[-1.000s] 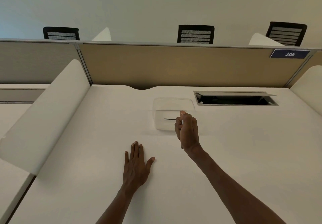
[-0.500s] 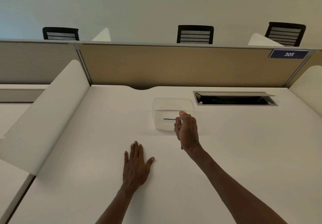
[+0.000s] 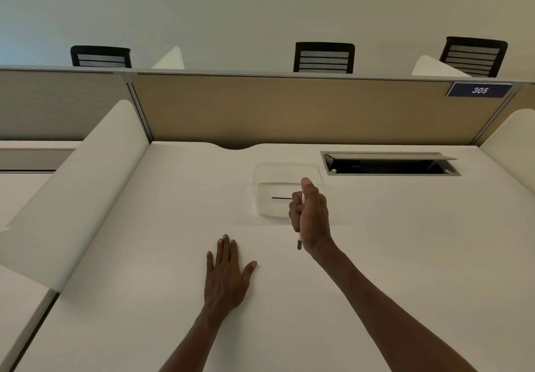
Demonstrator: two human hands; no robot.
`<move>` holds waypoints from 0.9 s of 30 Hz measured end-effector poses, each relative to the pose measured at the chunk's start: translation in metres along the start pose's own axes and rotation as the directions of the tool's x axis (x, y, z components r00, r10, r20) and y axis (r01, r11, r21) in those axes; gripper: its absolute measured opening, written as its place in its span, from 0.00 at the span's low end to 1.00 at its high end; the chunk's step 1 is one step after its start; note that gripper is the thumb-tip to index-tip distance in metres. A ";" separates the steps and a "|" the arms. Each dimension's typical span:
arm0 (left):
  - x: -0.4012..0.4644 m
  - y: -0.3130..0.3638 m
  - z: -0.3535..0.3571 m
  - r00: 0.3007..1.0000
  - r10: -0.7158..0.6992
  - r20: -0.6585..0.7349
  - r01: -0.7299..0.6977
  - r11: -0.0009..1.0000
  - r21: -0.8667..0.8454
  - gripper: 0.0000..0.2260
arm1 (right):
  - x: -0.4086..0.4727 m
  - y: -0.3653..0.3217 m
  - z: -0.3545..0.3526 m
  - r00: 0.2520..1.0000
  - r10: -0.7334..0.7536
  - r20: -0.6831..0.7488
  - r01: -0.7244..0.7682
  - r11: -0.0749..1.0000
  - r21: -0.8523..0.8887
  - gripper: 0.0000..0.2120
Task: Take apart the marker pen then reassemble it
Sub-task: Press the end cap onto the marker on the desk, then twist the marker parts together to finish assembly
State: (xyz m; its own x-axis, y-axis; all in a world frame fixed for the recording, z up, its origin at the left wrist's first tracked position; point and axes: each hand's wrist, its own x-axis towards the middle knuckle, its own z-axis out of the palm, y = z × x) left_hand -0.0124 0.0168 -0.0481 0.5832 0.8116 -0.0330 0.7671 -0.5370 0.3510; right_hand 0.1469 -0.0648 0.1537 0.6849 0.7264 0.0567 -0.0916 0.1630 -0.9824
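Observation:
My right hand [image 3: 312,217] is closed around a white marker pen [image 3: 300,241], held upright above the desk; its dark end pokes out below the fist and a strip of white barrel shows between the fingers. The hand hangs just in front of a clear plastic container [image 3: 262,186], whose right part it covers. A thin dark rod-like piece [image 3: 280,197] lies inside that container. My left hand [image 3: 227,273] rests flat on the white desk [image 3: 405,255], palm down with fingers apart, nearer to me and to the left of the right hand.
An open cable hatch [image 3: 388,166] is set into the desk at the back right. A tan partition [image 3: 289,111] with a "305" label [image 3: 479,90] closes the far edge. White curved side dividers [image 3: 72,186] flank the desk. Black chairs [image 3: 324,57] stand behind the partition.
My right hand has tilted so its thumb points up, and the marker's dark end shows more clearly below the fist. The left hand stays flat in place.

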 end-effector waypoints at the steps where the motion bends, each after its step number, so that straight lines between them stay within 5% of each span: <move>1: 0.000 0.000 0.000 1.000 0.000 -0.001 0.000 1.000 -0.002 0.38 | 0.001 0.001 0.000 1.000 0.011 -0.001 -0.011 1.000 0.012 0.23; 4: 0.000 0.001 -0.001 1.000 0.000 -0.004 0.000 1.000 -0.020 0.37 | 0.005 0.004 -0.002 0.999 0.045 0.013 -0.046 0.999 0.017 0.25; 10: 0.001 0.002 -0.007 0.999 -0.018 0.038 0.021 0.996 -0.086 0.37 | 0.011 0.008 -0.007 0.979 0.202 0.039 -0.204 0.933 0.297 0.23; 16: 0.005 0.022 -0.032 0.996 -0.090 0.023 0.091 0.895 -0.436 0.30 | 0.014 0.012 -0.012 0.970 0.235 0.059 -0.236 0.863 0.446 0.25; 19: 0.000 0.043 -0.053 0.991 -0.136 -0.015 0.094 0.757 -0.647 0.20 | 0.014 0.014 -0.013 0.972 0.232 0.049 -0.224 0.832 0.508 0.27; 21: -0.002 0.059 -0.067 0.991 -0.128 0.043 0.110 0.575 -0.811 0.14 | 0.015 0.016 -0.014 0.971 0.237 0.042 -0.221 0.806 0.549 0.28; 27: -0.007 0.079 -0.088 0.972 -0.043 0.233 0.237 0.175 -0.956 0.15 | 0.016 0.018 -0.020 0.971 0.228 0.065 -0.220 0.762 0.609 0.25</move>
State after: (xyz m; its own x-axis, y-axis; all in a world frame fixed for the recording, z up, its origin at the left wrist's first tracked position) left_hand 0.0207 -0.0105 0.0623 0.5955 0.7584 -0.2650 0.0173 0.3177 0.9480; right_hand 0.1706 -0.0640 0.1332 0.5976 0.7861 -0.1578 -0.6604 0.3710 -0.6529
